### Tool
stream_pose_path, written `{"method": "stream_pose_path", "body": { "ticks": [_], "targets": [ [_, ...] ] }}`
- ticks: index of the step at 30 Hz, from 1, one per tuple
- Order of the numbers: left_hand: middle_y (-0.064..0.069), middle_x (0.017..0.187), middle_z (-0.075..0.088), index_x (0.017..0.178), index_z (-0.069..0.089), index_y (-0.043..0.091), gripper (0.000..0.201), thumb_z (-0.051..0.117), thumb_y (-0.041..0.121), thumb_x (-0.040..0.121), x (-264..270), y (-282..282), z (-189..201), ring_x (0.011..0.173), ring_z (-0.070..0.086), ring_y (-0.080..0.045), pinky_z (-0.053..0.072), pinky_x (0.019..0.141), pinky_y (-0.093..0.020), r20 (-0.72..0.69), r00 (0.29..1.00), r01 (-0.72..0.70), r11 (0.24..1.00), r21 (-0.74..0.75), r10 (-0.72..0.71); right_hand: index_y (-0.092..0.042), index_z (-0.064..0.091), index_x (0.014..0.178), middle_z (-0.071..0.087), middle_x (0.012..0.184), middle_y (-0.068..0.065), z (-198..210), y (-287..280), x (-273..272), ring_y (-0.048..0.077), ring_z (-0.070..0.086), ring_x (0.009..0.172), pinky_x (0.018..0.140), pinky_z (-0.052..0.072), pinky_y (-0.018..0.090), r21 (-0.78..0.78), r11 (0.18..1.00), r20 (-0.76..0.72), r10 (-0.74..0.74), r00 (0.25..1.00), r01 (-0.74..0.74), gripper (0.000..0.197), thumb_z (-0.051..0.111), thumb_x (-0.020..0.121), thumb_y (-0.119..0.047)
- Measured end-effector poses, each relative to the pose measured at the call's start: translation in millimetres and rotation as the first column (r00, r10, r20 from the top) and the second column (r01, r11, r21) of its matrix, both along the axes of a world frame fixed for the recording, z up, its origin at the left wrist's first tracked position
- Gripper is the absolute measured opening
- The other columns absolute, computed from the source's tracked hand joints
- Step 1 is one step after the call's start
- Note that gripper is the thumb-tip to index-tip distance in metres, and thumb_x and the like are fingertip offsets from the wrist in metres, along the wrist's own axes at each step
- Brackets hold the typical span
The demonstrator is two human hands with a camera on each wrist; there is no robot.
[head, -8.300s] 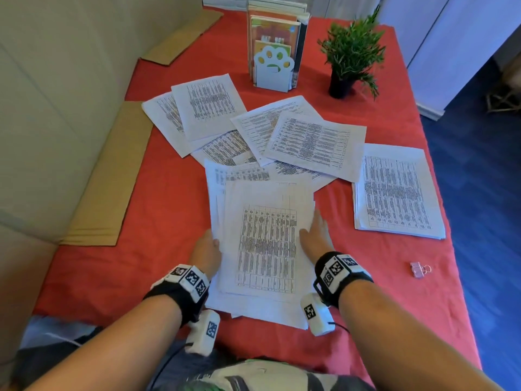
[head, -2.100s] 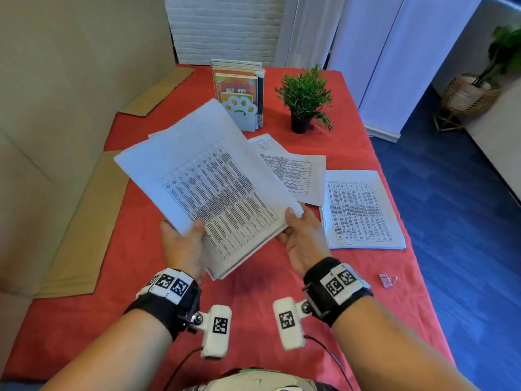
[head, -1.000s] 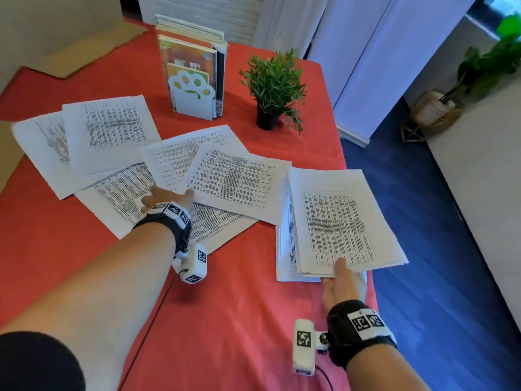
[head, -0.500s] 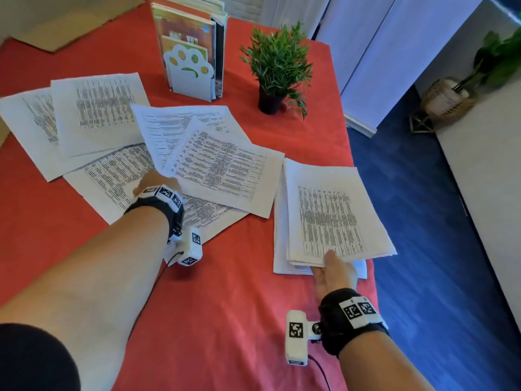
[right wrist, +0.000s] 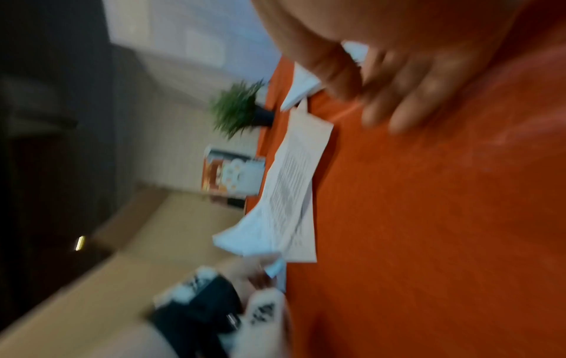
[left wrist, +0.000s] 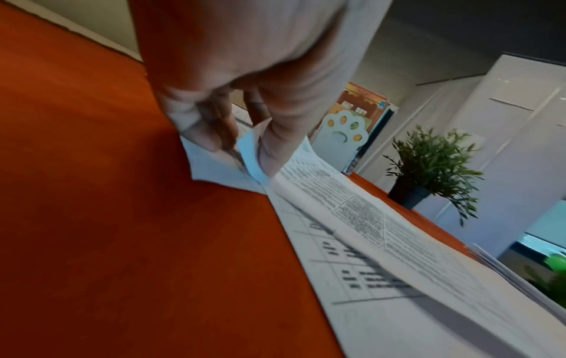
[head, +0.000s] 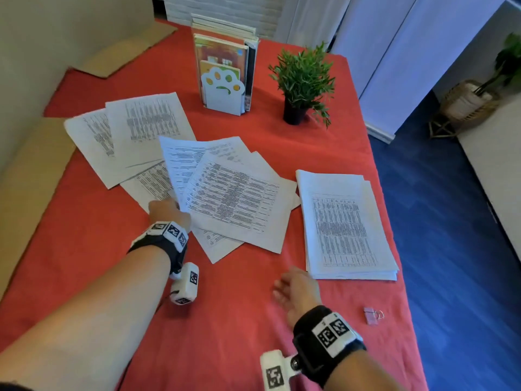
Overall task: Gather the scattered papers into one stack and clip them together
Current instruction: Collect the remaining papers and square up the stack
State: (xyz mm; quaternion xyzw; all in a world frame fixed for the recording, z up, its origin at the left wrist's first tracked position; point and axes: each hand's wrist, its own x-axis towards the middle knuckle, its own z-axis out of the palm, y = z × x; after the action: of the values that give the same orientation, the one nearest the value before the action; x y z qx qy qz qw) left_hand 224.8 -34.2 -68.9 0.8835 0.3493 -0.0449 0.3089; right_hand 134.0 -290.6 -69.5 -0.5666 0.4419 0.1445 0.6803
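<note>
Several printed sheets (head: 234, 198) lie fanned over the middle of the red table. My left hand (head: 166, 210) pinches the near left edge of these loose sheets (left wrist: 352, 208), thumb on top and fingers beneath, lifting the edge. A gathered stack (head: 344, 224) lies flat at the right. My right hand (head: 296, 289) hovers open over the bare cloth just left of that stack's near corner, holding nothing. In the right wrist view its fingers (right wrist: 407, 97) are spread and blurred. A small pink binder clip (head: 372, 316) lies near the right table edge.
A book holder with a white paw front (head: 224, 88) and a potted plant (head: 303, 83) stand at the back. Two more sheets (head: 132, 131) lie at the far left. Cardboard strips (head: 31, 176) line the left wall. The table's right edge (head: 394, 221) drops to blue floor.
My right hand has let go of the stack and drawn back left onto bare cloth. My left hand has pulled the loose sheets toward me and to the right, lifting their edge.
</note>
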Motion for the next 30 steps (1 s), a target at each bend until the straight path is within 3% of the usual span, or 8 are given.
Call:
{"method": "stream_pose_path", "body": {
  "ticks": [3, 7, 10, 14, 20, 22, 26, 30],
  "targets": [
    [-0.022, 0.092, 0.062, 0.08, 0.058, 0.004, 0.007, 0.056, 0.0, 0.074, -7.1, 0.0, 3.4, 0.079, 0.059, -0.034, 0.048, 0.062, -0.037, 0.007, 0.997, 0.077, 0.997, -0.027, -0.077, -0.009, 0.056, 0.118, 0.061, 0.089, 0.004, 3.1, 28.3, 9.4, 0.015, 0.056, 0.071, 0.062, 0.045, 0.023, -0.204, 0.93, 0.12, 0.333, 0.935, -0.305, 0.032, 0.05, 0.087, 0.0],
    [-0.007, 0.068, 0.048, 0.061, 0.037, 0.014, 0.026, 0.052, -0.002, 0.074, -17.9, 5.3, -2.3, 0.059, 0.042, -0.02, 0.024, 0.045, -0.028, 0.083, 0.991, 0.11, 0.992, -0.06, -0.105, -0.018, 0.06, 0.114, 0.057, 0.112, 0.003, 12.1, 43.1, 33.8, 0.016, 0.054, 0.085, 0.076, 0.041, 0.025, -0.738, 0.506, 0.055, 0.704, 0.708, -0.446, 0.031, 0.046, 0.088, -0.007],
    [-0.001, 0.064, 0.048, 0.064, 0.042, 0.013, 0.023, 0.051, -0.004, 0.076, -28.0, 12.2, -3.6, 0.056, 0.042, -0.016, 0.024, 0.046, -0.026, 0.17, 0.974, 0.174, 0.976, -0.128, -0.151, -0.018, 0.06, 0.117, 0.054, 0.114, 0.005, 12.5, 56.3, 51.5, 0.022, 0.057, 0.098, 0.08, 0.046, 0.031, -0.859, 0.32, 0.039, 0.82, 0.571, -0.4, 0.037, 0.048, 0.085, -0.004],
    [-0.008, 0.083, 0.066, 0.087, 0.062, 0.01, 0.02, 0.051, -0.004, 0.08, -39.7, 35.6, -3.4, 0.072, 0.059, -0.021, 0.038, 0.055, -0.024, 0.315, 0.935, 0.235, 0.952, -0.196, -0.166, -0.02, 0.045, 0.137, 0.045, 0.131, 0.009, 5.3, 78.1, 71.5, 0.03, 0.044, 0.12, 0.1, 0.04, 0.045, -0.878, 0.251, 0.035, 0.883, 0.468, -0.408, 0.061, 0.057, 0.078, -0.005],
    [-0.006, 0.078, 0.064, 0.082, 0.066, 0.012, 0.016, 0.063, -0.004, 0.08, -49.3, 90.6, 6.4, 0.07, 0.056, -0.017, 0.04, 0.061, -0.021, 0.405, 0.888, 0.292, 0.948, -0.129, -0.218, -0.026, 0.026, 0.145, 0.032, 0.147, 0.004, 17.3, 85.0, 105.1, 0.029, 0.031, 0.135, 0.108, 0.03, 0.05, -0.855, 0.327, 0.032, 0.809, 0.587, -0.404, 0.076, 0.063, 0.08, -0.02],
    [-0.005, 0.074, 0.063, 0.081, 0.065, 0.01, 0.012, 0.063, -0.002, 0.082, -47.9, 105.3, 9.9, 0.06, 0.051, -0.008, 0.042, 0.057, -0.01, 0.399, 0.893, 0.277, 0.953, -0.127, -0.206, -0.028, 0.034, 0.136, 0.047, 0.13, 0.002, 17.8, 84.6, 112.8, 0.028, 0.043, 0.124, 0.103, 0.036, 0.05, -0.814, 0.335, -0.002, 0.816, 0.578, -0.475, 0.065, 0.064, 0.079, -0.029],
    [-0.014, 0.078, 0.066, 0.091, 0.066, 0.001, 0.008, 0.063, 0.006, 0.086, -39.6, 123.8, 9.9, 0.056, 0.059, -0.013, 0.057, 0.061, -0.035, 0.354, 0.925, 0.249, 0.922, -0.296, -0.137, -0.016, 0.046, 0.105, 0.05, 0.091, -0.002, 11.8, 91.3, 108.9, 0.025, 0.051, 0.097, 0.092, 0.044, 0.046, -0.702, 0.196, -0.137, 0.906, 0.401, -0.684, 0.028, 0.058, 0.085, -0.032],
    [-0.016, 0.078, 0.058, 0.095, 0.062, -0.005, 0.015, 0.053, 0.007, 0.092, -30.6, 137.4, 14.2, 0.057, 0.059, -0.018, 0.053, 0.044, -0.019, 0.261, 0.947, 0.251, 0.94, -0.231, -0.189, -0.021, 0.051, 0.073, 0.061, 0.093, 0.01, 19.7, 88.7, 114.6, 0.034, 0.06, 0.093, 0.08, 0.052, 0.046, -0.826, 0.28, -0.012, 0.859, 0.512, -0.489, 0.017, 0.055, 0.079, -0.036]
  ]
}}
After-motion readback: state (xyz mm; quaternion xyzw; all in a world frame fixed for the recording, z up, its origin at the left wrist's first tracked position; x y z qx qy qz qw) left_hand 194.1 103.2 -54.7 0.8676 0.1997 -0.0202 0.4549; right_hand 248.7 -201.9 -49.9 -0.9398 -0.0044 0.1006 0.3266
